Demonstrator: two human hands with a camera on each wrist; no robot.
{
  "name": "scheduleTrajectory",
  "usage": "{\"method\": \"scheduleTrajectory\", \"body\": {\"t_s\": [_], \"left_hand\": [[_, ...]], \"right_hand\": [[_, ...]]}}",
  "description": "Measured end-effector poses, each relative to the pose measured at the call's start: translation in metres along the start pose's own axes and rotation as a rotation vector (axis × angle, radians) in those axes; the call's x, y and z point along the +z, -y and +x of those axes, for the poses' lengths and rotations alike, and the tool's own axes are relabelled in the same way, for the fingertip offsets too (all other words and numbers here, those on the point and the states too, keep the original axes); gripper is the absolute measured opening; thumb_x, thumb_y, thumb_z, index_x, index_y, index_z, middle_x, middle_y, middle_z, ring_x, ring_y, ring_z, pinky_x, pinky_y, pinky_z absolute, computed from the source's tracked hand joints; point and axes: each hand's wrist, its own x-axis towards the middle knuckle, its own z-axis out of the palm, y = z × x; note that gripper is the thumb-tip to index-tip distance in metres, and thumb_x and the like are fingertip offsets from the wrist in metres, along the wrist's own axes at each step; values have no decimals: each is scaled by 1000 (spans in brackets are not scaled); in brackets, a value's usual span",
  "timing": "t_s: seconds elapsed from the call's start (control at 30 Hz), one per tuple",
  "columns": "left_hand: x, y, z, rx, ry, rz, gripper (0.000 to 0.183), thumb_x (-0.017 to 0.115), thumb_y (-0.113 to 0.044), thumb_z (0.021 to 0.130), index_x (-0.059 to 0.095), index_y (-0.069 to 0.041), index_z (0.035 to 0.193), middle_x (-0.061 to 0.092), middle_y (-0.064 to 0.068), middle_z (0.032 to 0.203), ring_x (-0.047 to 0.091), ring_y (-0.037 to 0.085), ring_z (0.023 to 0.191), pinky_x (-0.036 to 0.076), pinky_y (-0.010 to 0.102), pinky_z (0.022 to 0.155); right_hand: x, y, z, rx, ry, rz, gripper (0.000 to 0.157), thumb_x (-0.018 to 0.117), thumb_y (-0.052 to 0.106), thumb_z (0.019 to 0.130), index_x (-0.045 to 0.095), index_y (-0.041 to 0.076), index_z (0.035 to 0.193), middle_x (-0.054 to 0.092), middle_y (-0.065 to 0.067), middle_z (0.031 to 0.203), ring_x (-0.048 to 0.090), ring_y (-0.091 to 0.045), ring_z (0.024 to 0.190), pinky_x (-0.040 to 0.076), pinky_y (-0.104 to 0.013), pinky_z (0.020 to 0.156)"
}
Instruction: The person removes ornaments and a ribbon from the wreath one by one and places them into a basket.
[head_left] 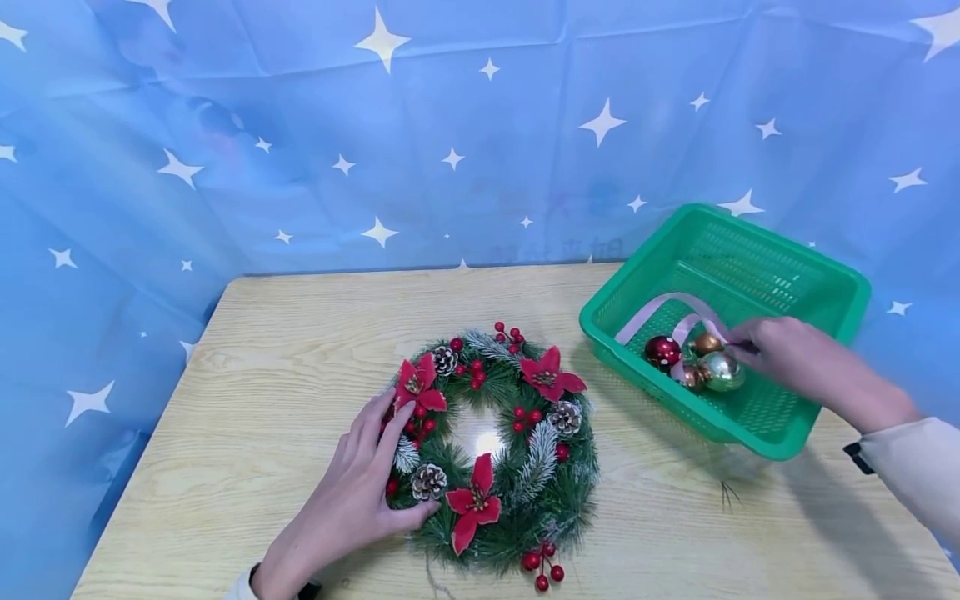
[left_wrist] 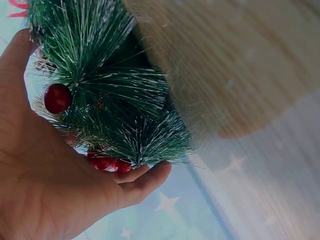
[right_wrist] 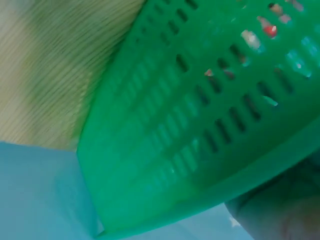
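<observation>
A green Christmas wreath (head_left: pixel 517 533) lies on the table, trimmed with red poinsettias (head_left: pixel 550 375), pine cones (head_left: pixel 429 482), frosted sprigs and red berries. My left hand (head_left: pixel 362 475) grips its left side, fingers over the upper part and thumb near the lower pine cone; the left wrist view shows the needles between thumb and fingers. Inside the green basket (head_left: pixel 757 442), my right hand (head_left: pixel 783 350) pinches a pale pink ribbon (head_left: pixel 684 298), which loops up from the bottom. Just left of those fingers sit a dark red bauble (head_left: pixel 663 352), a silvery-green bauble (head_left: pixel 722 372) and copper ones (head_left: pixel 706 343).
The basket stands at the table's back right, its high slotted walls around the baubles. A blue curtain (head_left: pixel 465 100) with white stars hangs behind the wooden table (head_left: pixel 262 400). Small dark needles (head_left: pixel 729 493) lie in front of the basket.
</observation>
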Motion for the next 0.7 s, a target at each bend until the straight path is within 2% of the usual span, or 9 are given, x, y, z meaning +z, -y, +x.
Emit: {"method": "scheduleTrajectory", "body": {"t_s": [0.03,0.13,0.2,0.27,0.4,0.63,0.7], "left_hand": [[0,0,0,1,-1,-1,127,92,-62,79,26,-8,173,19,21,177,22,46,159,32,76,114],[0,0,0,5,-6,-6,127,92,-62,79,26,-8,172,19,21,176,22,46,159,33,76,115],[0,0,1,8,-7,-10,127,92,-62,79,26,-8,173,19,21,177,22,46,159,33,76,114],[0,0,1,10,-6,-12,126,92,-62,79,26,-8,173,18,21,177,22,46,159,33,76,115],[0,-1,1,7,-2,-15,126,91,-62,80,26,-8,173,18,20,177,21,46,160,32,75,116],[0,-1,1,9,-3,-14,125,91,-62,80,26,-8,173,17,19,177,20,46,160,31,75,116],[0,-1,2,12,-4,-9,126,91,-62,80,25,-8,173,18,20,177,20,46,160,31,75,116]], "right_hand": [[1,2,1,-3,17,3,11,75,-2,99,81,-4,108,77,-7,91,66,-18,74,55,-39,62],[2,7,1,22,67,-15,21,71,4,104,77,-9,119,76,-21,105,73,-35,87,60,-52,74],[1,9,0,50,90,-40,29,68,8,107,74,-12,127,71,-33,118,71,-51,101,58,-63,85],[0,11,-2,70,101,-56,35,66,10,109,69,-14,133,64,-40,131,63,-62,117,52,-72,92],[0,18,-5,106,92,-46,37,62,12,111,65,-15,136,58,-42,137,58,-63,123,50,-75,95],[2,33,-10,183,14,17,41,52,23,116,55,-15,130,58,-39,135,63,-52,115,54,-62,81],[2,36,-12,215,1,39,45,50,27,117,52,-15,133,56,-39,138,60,-54,118,53,-62,81]]}}
